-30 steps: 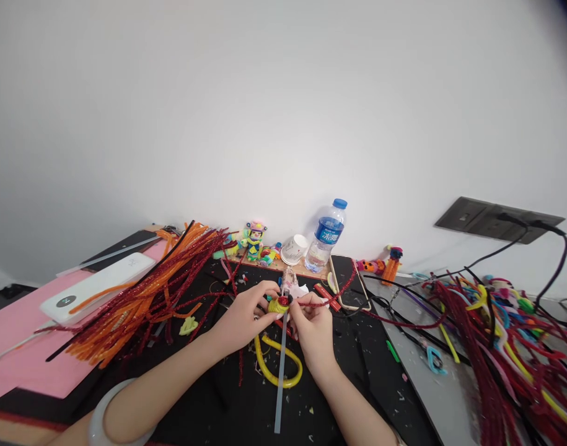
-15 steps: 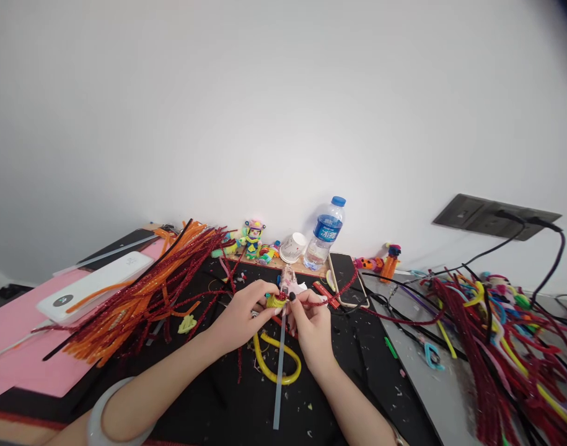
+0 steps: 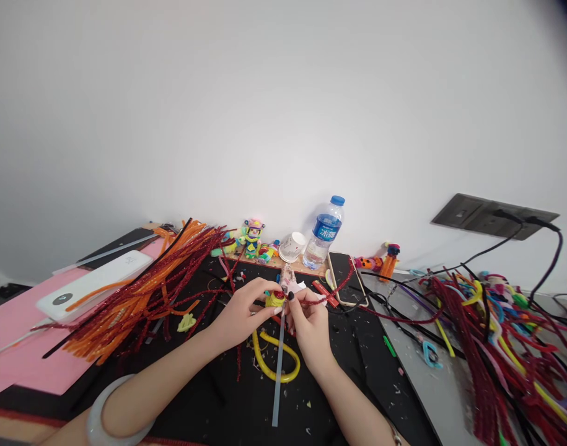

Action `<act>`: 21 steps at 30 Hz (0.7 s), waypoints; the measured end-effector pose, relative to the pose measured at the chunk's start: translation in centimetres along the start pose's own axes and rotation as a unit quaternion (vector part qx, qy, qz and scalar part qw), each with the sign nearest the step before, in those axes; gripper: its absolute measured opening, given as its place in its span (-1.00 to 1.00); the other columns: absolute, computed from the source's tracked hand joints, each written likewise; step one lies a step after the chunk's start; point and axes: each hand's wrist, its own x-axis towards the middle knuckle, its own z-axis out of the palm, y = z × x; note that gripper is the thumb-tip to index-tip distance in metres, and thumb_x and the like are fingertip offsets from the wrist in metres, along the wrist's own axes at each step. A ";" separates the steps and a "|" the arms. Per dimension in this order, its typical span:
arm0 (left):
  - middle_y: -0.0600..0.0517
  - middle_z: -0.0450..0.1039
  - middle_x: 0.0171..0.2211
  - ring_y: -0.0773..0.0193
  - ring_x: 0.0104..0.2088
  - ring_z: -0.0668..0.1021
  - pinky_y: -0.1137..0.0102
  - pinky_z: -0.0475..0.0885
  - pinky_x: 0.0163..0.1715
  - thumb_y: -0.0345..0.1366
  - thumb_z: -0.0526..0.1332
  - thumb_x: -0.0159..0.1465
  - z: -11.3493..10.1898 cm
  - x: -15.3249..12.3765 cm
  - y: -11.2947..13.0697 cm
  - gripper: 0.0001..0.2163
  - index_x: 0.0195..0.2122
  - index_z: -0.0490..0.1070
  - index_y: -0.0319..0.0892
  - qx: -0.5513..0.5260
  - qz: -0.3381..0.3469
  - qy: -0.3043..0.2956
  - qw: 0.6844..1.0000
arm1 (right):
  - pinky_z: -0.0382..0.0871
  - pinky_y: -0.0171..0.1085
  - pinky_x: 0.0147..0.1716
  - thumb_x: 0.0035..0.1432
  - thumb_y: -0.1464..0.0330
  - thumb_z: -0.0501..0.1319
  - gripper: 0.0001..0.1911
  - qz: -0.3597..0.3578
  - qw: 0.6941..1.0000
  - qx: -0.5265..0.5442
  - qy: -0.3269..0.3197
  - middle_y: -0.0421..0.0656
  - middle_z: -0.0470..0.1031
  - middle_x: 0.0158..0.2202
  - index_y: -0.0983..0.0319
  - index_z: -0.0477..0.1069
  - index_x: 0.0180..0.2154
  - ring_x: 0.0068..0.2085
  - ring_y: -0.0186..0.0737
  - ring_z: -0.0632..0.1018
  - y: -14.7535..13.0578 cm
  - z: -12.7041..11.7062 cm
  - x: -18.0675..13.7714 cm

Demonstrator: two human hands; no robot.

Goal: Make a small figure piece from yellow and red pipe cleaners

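My left hand (image 3: 243, 310) pinches a small yellow fuzzy piece (image 3: 276, 298) with dark red on its top, apparently made of pipe cleaner. Close beside it, my right hand (image 3: 310, 322) has thumb and forefinger closed on a sparkly red pipe cleaner (image 3: 316, 301), which trails off to the right. The two hands almost meet. Between them a long translucent glue stick (image 3: 278, 378) points toward me, its far end hidden by the fingers. Just beyond lies a pale pink, stained object (image 3: 288, 277), partly covered. Under the hands is a glossy yellow loop (image 3: 292, 371).
Orange and red pipe cleaners (image 3: 139, 297) lie across a white device (image 3: 97, 285) at left. A tilted water bottle (image 3: 323, 235), paper cup (image 3: 292, 246) and small doll (image 3: 253, 237) stand along the wall. Right are a phone (image 3: 343, 279), mixed pipe cleaners (image 3: 492, 365) and a wall socket (image 3: 487, 217).
My left fingers have shifted slightly, so more of the yellow piece and its red top shows. My right hand stays nearly in place.
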 end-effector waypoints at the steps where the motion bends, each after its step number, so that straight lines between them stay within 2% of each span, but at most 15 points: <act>1: -0.01 0.32 -0.14 0.25 -0.17 0.47 0.49 0.48 -0.36 -0.33 0.15 0.15 0.0 0.0 0.1 -0.77 -0.13 0.34 -0.10 -0.005 -0.001 -0.001 1.000 | 0.04 -0.40 -0.70 0.14 0.27 0.11 -0.77 0.002 1.000 -0.001 -0.001 -0.37 0.15 -0.71 0.21 0.17 -0.50 -0.70 -0.43 0.20 0.0 0.0 0.0; 8: -0.02 0.33 -0.14 0.22 -0.12 0.45 0.38 0.45 -0.18 -0.31 0.17 0.15 0.1 0.1 -0.3 -0.76 -0.13 0.36 -0.11 -0.067 -0.009 -0.004 0.998 | 0.06 -0.40 -0.69 0.14 0.27 0.11 -0.78 -0.003 1.000 -0.006 -0.001 -0.35 0.20 -0.68 0.21 0.18 -0.50 -0.69 -0.43 0.22 0.1 -0.1 0.0; 14: -0.03 0.31 -0.02 0.18 -0.03 0.40 0.35 0.40 -0.10 -0.31 0.19 0.14 0.3 0.2 -0.8 -0.72 -0.09 0.36 -0.10 -0.095 -0.014 0.006 0.995 | 0.07 -0.40 -0.68 0.15 0.26 0.11 -0.78 -0.001 1.000 -0.011 -0.005 -0.33 0.23 -0.65 0.22 0.19 -0.49 -0.67 -0.43 0.23 0.2 -0.2 0.0; 21: -0.02 0.43 -0.15 0.21 -0.09 0.45 0.35 0.38 -0.11 -0.30 0.18 0.14 0.3 0.1 -0.4 -0.77 -0.15 0.36 -0.17 -0.129 -0.040 -0.020 0.991 | 0.07 -0.38 -0.68 0.14 0.22 0.11 -0.75 -0.003 1.000 -0.028 -0.009 -0.33 0.21 -0.65 0.21 0.18 -0.49 -0.67 -0.42 0.22 0.0 -0.1 0.0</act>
